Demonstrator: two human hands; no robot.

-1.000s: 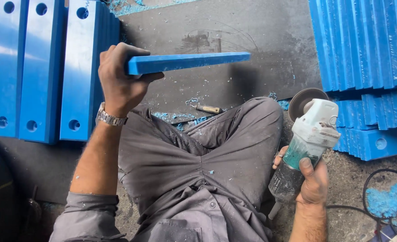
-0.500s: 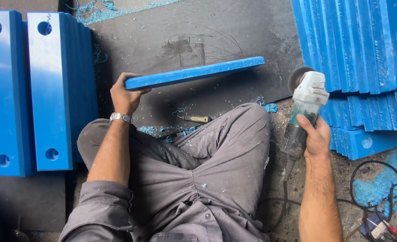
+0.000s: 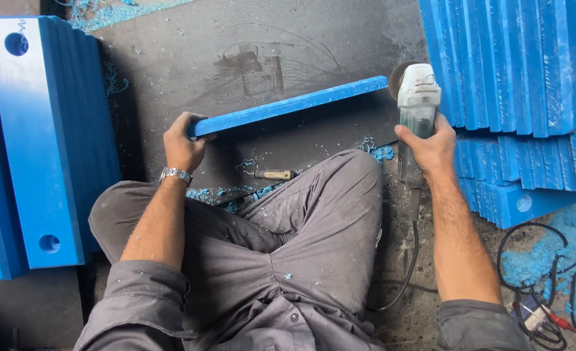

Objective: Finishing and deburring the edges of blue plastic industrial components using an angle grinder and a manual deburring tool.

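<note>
My left hand [image 3: 182,144] grips the near end of a long blue plastic slab [image 3: 291,104], held on edge above the dark floor. Its far end reaches right to the disc of a white angle grinder [image 3: 416,97]. My right hand [image 3: 429,146] is wrapped around the grinder's body, disc pointing away from me and close to the slab's right end. I sit cross-legged in grey trousers, knees below both hands.
A row of blue slabs with round holes [image 3: 44,143] stands at the left. More blue slabs [image 3: 522,71] are stacked at the right. A small wooden-handled tool [image 3: 271,174] lies by my knee. Blue shavings [image 3: 548,260] and cables [image 3: 528,305] lie at the lower right.
The slab has come down and now spans across in front of me. My right hand has raised the grinder from beside my knee up to the slab's right end.
</note>
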